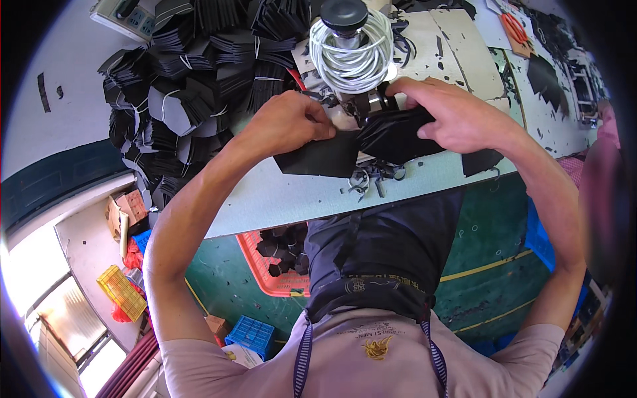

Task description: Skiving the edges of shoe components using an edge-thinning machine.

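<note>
My left hand [290, 124] is closed in a pinch on the upper edge of a flat black sheet piece [320, 156] at the table's front. A fanned stack of black sheet pieces [393, 138] lies beside it, to the right. My right hand [454, 118] grips that stack's right side, thumb in front and index finger stretched toward the machine. Between my hands stands the small machine [371, 103], its working point partly hidden. Above it sit a coil of pale cable [352, 56] and a round black knob [344, 14]. Black scraps [378, 174] lie near the table edge.
Many tied bundles of black pieces [192, 99] are piled at the left. Another black piece [481, 161] lies right of my hands. Red-handled scissors [513, 28] rest at the far right. Below the table, an orange basket [265, 282] holds dark pieces, near a blue crate [249, 336].
</note>
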`<state>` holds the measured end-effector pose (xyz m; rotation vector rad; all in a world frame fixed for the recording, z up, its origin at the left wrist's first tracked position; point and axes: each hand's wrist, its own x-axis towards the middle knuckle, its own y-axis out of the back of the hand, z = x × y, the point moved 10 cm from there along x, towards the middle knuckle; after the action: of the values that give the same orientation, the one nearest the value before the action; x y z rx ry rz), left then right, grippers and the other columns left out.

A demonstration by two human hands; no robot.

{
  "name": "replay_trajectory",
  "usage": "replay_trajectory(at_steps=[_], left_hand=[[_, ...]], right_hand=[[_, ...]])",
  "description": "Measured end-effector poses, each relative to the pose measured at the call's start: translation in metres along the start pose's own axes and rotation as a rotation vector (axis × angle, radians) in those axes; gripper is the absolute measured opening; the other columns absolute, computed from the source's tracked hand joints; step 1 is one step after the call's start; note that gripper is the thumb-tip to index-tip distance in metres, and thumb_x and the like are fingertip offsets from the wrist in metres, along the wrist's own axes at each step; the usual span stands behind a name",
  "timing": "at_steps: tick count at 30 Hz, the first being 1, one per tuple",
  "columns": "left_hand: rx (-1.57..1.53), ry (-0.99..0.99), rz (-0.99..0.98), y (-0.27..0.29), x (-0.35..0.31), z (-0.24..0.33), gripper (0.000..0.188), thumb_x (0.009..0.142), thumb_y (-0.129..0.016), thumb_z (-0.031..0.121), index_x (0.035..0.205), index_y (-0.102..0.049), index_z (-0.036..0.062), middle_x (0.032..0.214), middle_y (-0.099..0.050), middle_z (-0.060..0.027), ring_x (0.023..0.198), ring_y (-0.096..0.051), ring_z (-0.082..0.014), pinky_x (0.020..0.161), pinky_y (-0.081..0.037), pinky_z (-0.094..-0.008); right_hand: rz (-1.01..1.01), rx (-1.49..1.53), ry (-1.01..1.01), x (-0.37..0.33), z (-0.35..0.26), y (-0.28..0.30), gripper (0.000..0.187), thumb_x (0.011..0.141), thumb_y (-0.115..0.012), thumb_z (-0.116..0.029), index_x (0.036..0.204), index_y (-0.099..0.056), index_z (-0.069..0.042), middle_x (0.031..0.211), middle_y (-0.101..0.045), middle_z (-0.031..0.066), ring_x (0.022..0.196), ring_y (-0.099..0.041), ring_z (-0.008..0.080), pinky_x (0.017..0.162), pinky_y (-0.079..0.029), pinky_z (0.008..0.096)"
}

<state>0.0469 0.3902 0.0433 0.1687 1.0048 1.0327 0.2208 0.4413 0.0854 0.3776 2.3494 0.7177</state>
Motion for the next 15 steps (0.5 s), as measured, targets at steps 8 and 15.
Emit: replay_trajectory(at_steps=[8, 15], left_hand=[[-0.033, -0.011, 0.206, -0.003, 0.007, 0.01, 0.026, 0.083, -0.073, 0.029, 0.088, -0.076, 0.0037, 0.078, -0.072, -0.0113, 0.079, -0.07, -0.0189, 0.072, -0.053, -0.0343], [-0.615, 0.127, -0.129, -0.07, -0.032, -0.03, 0.038, 0.096, -0.064, 0.034, 0.105, -0.072, -0.0021, 0.094, -0.073, -0.0121, 0.08, -0.07, -0.0181, 0.07, -0.057, -0.0313]], right_hand=[[-0.005, -0.188, 0.302, -0.005, -0.02, -0.003, 0.048, 0.066, -0.056, 0.006, 0.114, -0.063, 0.001, 0.122, -0.056, 0.0195, 0.125, -0.047, 0.0363, 0.101, -0.044, 0.0406], [0.143, -0.154, 0.222, -0.045, -0.017, -0.01, 0.042, 0.07, -0.064, 0.006, 0.11, -0.065, -0.005, 0.109, -0.06, 0.0108, 0.111, -0.053, 0.0325, 0.093, -0.045, 0.0413]])
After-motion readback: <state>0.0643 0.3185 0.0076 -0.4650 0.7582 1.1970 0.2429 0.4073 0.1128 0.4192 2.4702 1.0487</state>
